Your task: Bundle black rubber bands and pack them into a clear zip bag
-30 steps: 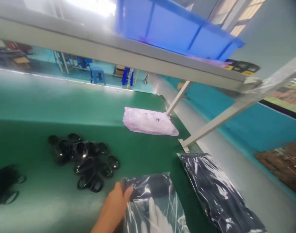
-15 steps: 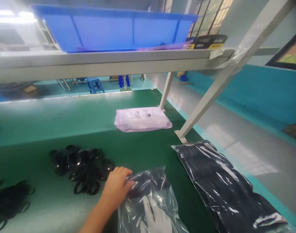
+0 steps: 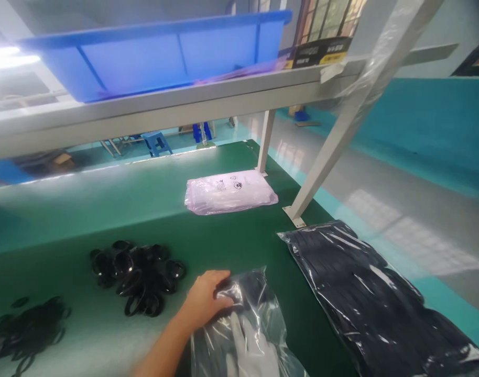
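A clear plastic bag [image 3: 281, 327] with dark contents toward its far end lies on the green tabletop in front of me. My bare left hand [image 3: 208, 298] rests on the bag's far left part, thumb and fingers apart. My right hand [image 3: 255, 348], in a white glove, lies at the middle of the bag with its fingers stretched out. Whether it is inside the bag or on top, I cannot tell. Left of my left hand is a pile of black rings [image 3: 145, 275]. A second pile of thin black loops [image 3: 31, 324] sits further left.
A large clear bag packed with black items [image 3: 373, 293] lies along the right edge. Farther back is a pinkish plastic packet [image 3: 231, 192]. Slanted metal posts [image 3: 322, 157] hold up a shelf [image 3: 176, 118] bearing a blue bin [image 3: 156, 60] and a black-and-yellow box [image 3: 322, 52].
My left hand has slid right, further over the clear bag. My gloved right hand stays at nearly the same place. The camera view has tilted slightly.
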Demonstrator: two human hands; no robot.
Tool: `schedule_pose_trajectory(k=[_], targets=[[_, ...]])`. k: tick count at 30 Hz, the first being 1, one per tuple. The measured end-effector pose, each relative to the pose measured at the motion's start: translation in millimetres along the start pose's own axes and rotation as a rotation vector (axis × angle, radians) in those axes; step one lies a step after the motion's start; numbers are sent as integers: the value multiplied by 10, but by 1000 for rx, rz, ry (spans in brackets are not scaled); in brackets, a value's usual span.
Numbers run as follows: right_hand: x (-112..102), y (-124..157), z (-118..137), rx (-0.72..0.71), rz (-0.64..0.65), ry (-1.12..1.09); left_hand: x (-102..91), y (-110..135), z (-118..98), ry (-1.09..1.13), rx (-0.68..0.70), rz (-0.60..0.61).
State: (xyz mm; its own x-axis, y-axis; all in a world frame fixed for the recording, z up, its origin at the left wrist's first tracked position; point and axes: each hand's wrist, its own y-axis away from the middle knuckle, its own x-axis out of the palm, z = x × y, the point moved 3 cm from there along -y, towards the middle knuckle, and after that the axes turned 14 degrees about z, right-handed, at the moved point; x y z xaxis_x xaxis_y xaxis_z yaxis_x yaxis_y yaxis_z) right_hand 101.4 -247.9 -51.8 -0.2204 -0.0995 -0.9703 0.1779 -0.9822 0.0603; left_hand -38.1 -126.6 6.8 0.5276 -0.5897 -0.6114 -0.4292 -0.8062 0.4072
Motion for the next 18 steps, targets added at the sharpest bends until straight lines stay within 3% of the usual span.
schedule_pose_trajectory(k=[2, 4, 7, 10, 14, 18], targets=[[-42, 42, -23, -38, -66, 11, -78, 165, 121, 66, -79, -162], [-50, 95, -74, -50, -123, 21, -90, 396, 305, 93, -268, -278], [-15, 172, -162, -104, -211, 45, 107, 683, 534, 187, -477, -187], [39, 212, -264, -130, -227, 55, 390, 733, 541, 345, -401, -98], [76, 186, -417, -82, -129, 63, 540, 591, 330, 313, -322, -168], [76, 199, -532, -47, 165, -11, 412, 686, 276, 243, -366, -261]])
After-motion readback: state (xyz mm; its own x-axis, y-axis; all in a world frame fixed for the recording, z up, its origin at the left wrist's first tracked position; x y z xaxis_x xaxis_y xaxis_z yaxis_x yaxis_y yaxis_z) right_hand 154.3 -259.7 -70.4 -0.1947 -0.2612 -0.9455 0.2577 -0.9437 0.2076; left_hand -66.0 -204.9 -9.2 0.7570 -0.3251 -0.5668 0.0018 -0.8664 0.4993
